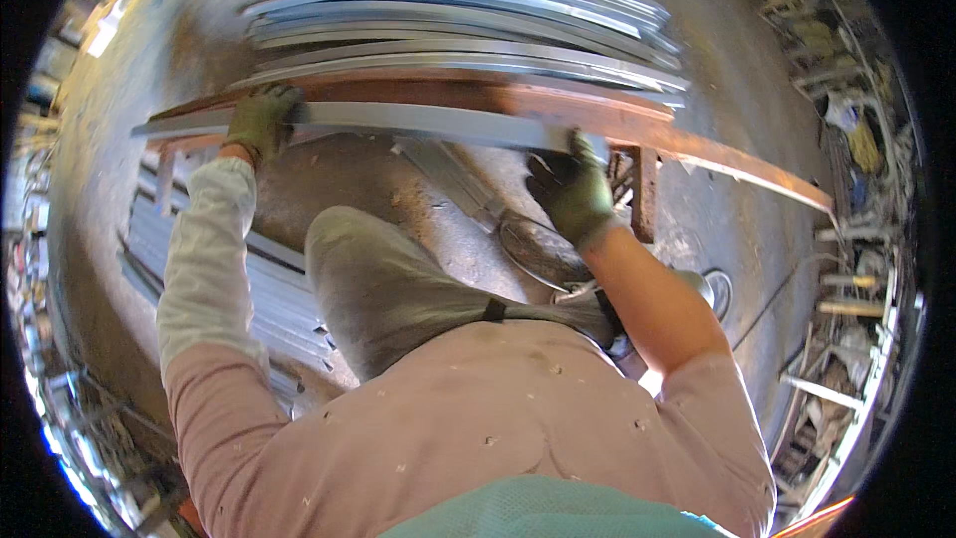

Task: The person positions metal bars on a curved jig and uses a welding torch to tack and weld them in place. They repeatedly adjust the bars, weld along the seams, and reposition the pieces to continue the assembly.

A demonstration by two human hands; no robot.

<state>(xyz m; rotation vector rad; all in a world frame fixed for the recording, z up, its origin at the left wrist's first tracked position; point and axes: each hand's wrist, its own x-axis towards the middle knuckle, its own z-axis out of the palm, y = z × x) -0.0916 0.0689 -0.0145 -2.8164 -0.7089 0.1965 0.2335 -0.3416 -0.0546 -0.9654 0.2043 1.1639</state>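
A long grey metal bar (418, 119) lies crosswise before me, along the near side of a rust-brown steel beam (463, 90). My left hand (261, 123), in a dark-palmed work glove, grips the bar towards its left end. Near the right end my right hand (573, 190), gloved the same way, has its fingers on the bar, with the thumb up by its edge. Blur hides the exact contact of the right fingers. The beam rests on a brown steel leg (644, 194) at the right.
Several long metal profiles (463, 15) lie beyond the beam. More grey profiles (287, 314) are stacked at my left. Under the beam, a metal length (455, 179) and a round pan-like object (541, 243) sit on the floor. Cluttered racks (851, 299) line the right side.
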